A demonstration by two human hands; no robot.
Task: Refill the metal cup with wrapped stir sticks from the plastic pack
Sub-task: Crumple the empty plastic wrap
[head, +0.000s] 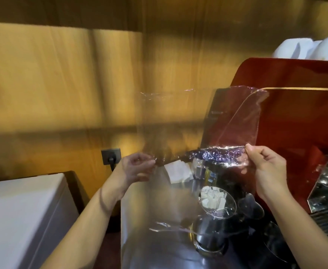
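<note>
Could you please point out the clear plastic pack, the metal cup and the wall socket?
Clear crinkled plastic pack (pixel 223 155), head view, crumpled middle fold.
Shiny metal cup (pixel 228 215), head view, rim.
Dark square wall socket (pixel 111 156), head view, faceplate.

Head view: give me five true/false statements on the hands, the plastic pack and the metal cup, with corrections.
1. Both hands grip the clear plastic pack. True: the left hand pinches its left side, the right hand its right.
2. The plastic pack lies flat on the counter. False: it is held up in the air, above the cup.
3. The metal cup holds white wrapped stir sticks. True: their ends show at its mouth.
4. The right hand is pulling a stick out of the cup. False: it holds only the plastic.
5. The red espresso machine stands to the left of the cup. False: it is on the right.
</note>
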